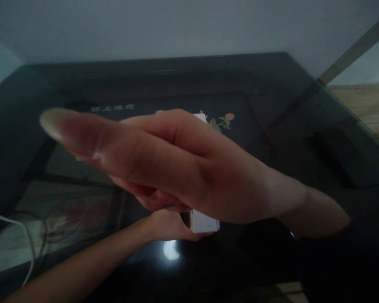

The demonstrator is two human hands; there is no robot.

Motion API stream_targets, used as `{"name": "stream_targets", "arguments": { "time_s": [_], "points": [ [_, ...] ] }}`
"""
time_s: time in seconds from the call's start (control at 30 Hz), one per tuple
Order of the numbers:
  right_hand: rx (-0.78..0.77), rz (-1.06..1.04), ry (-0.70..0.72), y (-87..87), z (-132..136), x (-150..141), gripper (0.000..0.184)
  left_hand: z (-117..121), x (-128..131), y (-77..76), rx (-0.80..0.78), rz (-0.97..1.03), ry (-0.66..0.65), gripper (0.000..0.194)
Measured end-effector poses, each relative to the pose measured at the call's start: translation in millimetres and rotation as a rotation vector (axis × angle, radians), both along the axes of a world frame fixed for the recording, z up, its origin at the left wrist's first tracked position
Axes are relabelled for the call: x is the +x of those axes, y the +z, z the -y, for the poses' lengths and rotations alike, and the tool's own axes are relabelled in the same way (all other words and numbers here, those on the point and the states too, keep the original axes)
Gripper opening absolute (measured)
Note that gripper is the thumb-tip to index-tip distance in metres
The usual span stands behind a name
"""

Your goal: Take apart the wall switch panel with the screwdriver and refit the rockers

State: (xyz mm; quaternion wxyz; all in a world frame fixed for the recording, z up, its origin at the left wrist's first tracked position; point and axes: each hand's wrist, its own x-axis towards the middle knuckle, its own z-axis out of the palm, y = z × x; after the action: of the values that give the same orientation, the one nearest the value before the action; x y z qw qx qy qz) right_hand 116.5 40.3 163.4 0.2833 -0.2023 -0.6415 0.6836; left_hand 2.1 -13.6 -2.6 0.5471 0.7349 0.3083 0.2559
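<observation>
My right hand [164,164] fills the middle of the view, close to the camera, its thumb stretched out to the left and its fingers curled underneath. It covers most of a small white box [204,221], of which one corner shows below the hand and a sliver above it. My left hand [167,225] comes in from the lower left and grips the box from beneath. Both hands are over a dark glossy tabletop [271,105]. Most of the box is hidden by my right hand.
The dark table has a glass top with a flower print and pale lettering at the back [221,120]. A white cable [25,235] lies at the left edge. A pale wall stands behind, and wooden flooring [366,105] shows at the right.
</observation>
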Motion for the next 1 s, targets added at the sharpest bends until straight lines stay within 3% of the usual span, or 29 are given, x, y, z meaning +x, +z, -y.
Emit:
{"name": "stream_targets", "arguments": {
  "time_s": [0.1, 0.17, 0.4, 0.5, 0.6, 0.67, 0.77, 0.87, 0.93, 1.0],
  "points": [
    [-0.043, 0.086, 0.012, -17.3, 3.8, 8.8, 0.035, -4.4, -4.2, 5.7, 0.0, 0.021, -0.039, 0.016],
    [-0.079, 0.143, 0.04, -22.2, 5.8, 12.3, 0.039, -6.9, -8.5, 5.1, 0.013, 0.028, 0.003, 0.013],
    [-0.119, 0.0, 0.079, -7.1, 0.2, 11.3, 0.049, -5.5, -9.9, 1.2, 0.052, -0.005, 0.077, 0.028],
    [-0.068, -0.037, 0.058, -11.3, -4.2, 17.0, 0.045, -6.6, -6.8, 0.4, 0.105, 0.077, 0.289, 0.057],
    [-0.017, -0.119, -0.007, -10.5, -9.3, 23.7, 0.042, -9.5, -5.5, -0.9, 0.17, 0.162, 0.383, 0.095],
    [0.008, -0.146, -0.082, -6.0, -13.0, 27.6, 0.041, -11.6, -5.1, -0.6, 0.204, 0.187, 0.389, 0.102],
    [0.055, -0.165, -0.236, -3.1, -17.5, 35.4, 0.032, -14.6, -4.4, 0.8, 0.213, 0.214, 0.399, 0.096],
    [0.071, -0.205, -0.311, -16.1, -18.3, 50.0, 0.006, -16.8, -3.7, 1.3, 0.221, 0.202, 0.473, 0.092],
    [0.043, -0.201, -0.351, -32.7, -14.9, 64.1, 0.016, -17.3, -3.5, 1.3, 0.243, 0.165, 0.521, 0.094],
    [0.011, -0.173, -0.455, -51.5, -8.0, 80.2, 0.013, -17.1, -4.0, 1.7, 0.277, 0.117, 0.544, 0.098]
  ]
}}
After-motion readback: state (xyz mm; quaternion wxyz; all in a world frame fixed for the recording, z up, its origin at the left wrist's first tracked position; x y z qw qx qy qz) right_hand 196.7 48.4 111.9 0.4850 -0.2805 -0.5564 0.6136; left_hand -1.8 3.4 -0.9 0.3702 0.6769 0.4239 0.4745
